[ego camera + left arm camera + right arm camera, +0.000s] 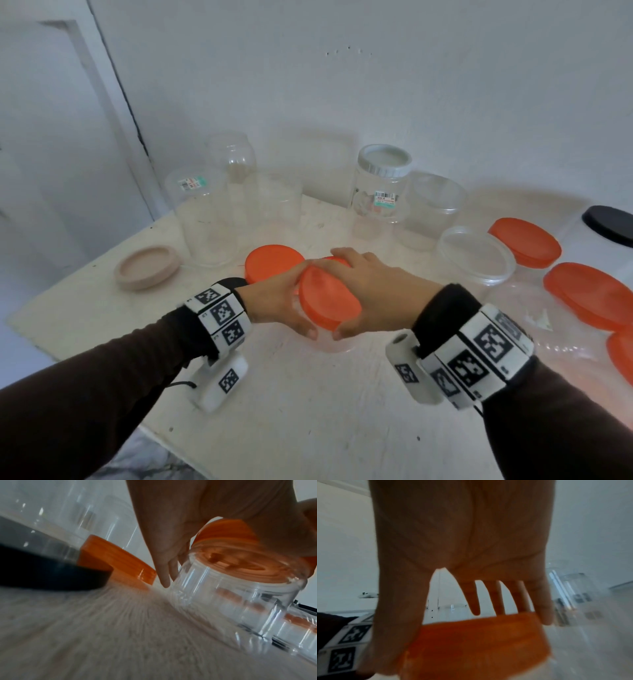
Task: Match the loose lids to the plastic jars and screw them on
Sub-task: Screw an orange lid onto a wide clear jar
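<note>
Spreading the right hand (368,294) over the orange lid (327,298), fingers curling round its rim, with the left hand (277,301) wrapping the clear plastic jar (240,601) just beneath, near the table's (308,394) middle. Sitting tilted on the jar mouth, lid face leaning toward the person, jar axis roughly upright; still needing levelling before threading, apparently.

Dark brown long sleeves (85,387) on both arms, black cuffs; white wristbands (219,313) with black square fiducial markers, white camera mounts (224,383) beneath, thin black cable.
</note>
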